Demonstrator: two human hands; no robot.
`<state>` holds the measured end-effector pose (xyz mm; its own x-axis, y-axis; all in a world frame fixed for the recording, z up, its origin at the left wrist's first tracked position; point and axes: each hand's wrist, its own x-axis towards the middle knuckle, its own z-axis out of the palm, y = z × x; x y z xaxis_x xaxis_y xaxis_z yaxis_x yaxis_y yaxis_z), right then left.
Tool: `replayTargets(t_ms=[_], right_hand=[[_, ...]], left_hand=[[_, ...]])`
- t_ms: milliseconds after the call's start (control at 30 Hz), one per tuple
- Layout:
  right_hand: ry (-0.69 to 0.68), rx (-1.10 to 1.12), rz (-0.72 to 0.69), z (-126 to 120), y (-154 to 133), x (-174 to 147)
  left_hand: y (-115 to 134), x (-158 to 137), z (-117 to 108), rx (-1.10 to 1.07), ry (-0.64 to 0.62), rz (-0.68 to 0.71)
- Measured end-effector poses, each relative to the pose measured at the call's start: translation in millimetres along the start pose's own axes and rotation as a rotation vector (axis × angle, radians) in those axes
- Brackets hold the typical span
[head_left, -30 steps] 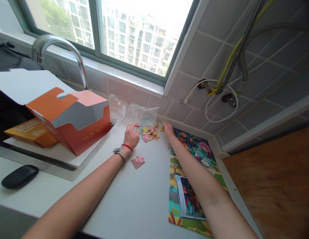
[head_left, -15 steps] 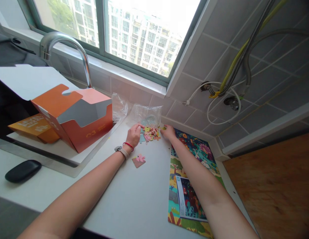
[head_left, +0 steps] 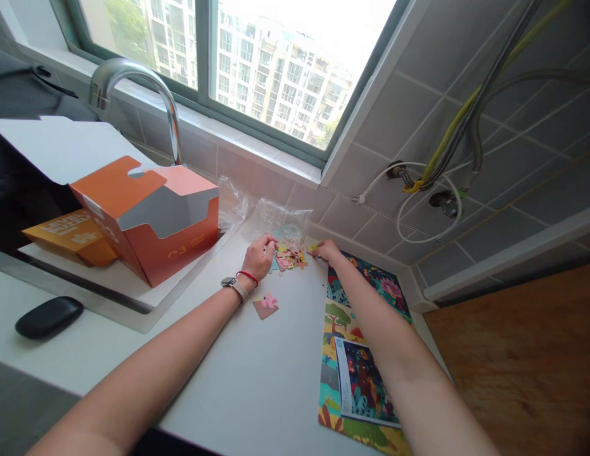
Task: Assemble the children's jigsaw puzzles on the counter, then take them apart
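Observation:
A small heap of jigsaw puzzle pieces [head_left: 291, 254], mostly pink, yellow and red, lies on the white counter between my hands. My left hand [head_left: 259, 258] is at the heap's left edge, its fingers bent and drawn together; whatever they hold is hidden. Blue pieces show just beside its fingertips. To the right of the heap, my right hand [head_left: 327, 251] pinches a yellow-green puzzle piece [head_left: 314, 247]. Nearer me on the counter lies a separate corner piece [head_left: 266, 306], brown with a pink figure.
Behind the heap is a clear plastic bag [head_left: 282, 216]. An illustrated puzzle board [head_left: 336, 316] with a picture card [head_left: 368, 383] on it lies under my right forearm. On the left are an open orange box [head_left: 175, 244], a smaller box [head_left: 71, 237], a black mouse [head_left: 49, 317] and a faucet [head_left: 173, 120].
My left fingers have curled in at the heap's left edge, covering more of the blue pieces. My right hand still pinches its piece beside the heap. The view has shifted slightly.

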<state>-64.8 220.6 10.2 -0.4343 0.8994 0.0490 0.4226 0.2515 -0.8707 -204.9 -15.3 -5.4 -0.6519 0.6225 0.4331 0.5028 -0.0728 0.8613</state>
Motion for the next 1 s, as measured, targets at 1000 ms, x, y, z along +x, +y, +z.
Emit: replayTargets(t_ms=[1000], right_hand=[[-0.549, -0.528, -0.447, 34.8, -52.1, -200.9]], left_hand=[[0.4, -1.6, -0.3, -0.176, 0.02, -0.114]])
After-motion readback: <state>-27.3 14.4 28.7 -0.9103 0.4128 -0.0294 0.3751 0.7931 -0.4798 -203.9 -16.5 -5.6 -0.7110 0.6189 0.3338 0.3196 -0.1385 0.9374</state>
